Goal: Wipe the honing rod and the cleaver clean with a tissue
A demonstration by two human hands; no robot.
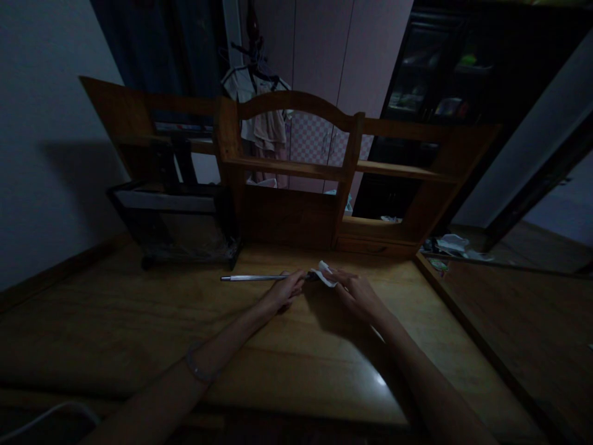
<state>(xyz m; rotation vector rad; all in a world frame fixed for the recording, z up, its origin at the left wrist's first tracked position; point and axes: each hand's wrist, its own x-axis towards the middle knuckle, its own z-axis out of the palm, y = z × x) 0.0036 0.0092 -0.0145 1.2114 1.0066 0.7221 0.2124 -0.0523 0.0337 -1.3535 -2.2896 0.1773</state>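
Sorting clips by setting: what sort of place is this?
Probably a dimly lit bedroom at home: a brown wooden shelf unit, tall pale-pink cupboard doors and pale hanging clothes suggest it.

This looks like a room in a home, probably a bedroom, dimly lit. At twelve o'clock stands a pale pink wardrobe [319, 62] with a checked pattern low on its doors; at eleven, clothes [271, 133] hang from a stand [252, 28]. A dark blue curtain [162, 55] seems to fall between ten and eleven. Between one and two is a dark glass-fronted cabinet [428, 68]. The wooden desk [259, 371] at six carries a household-style shelf [287, 168].
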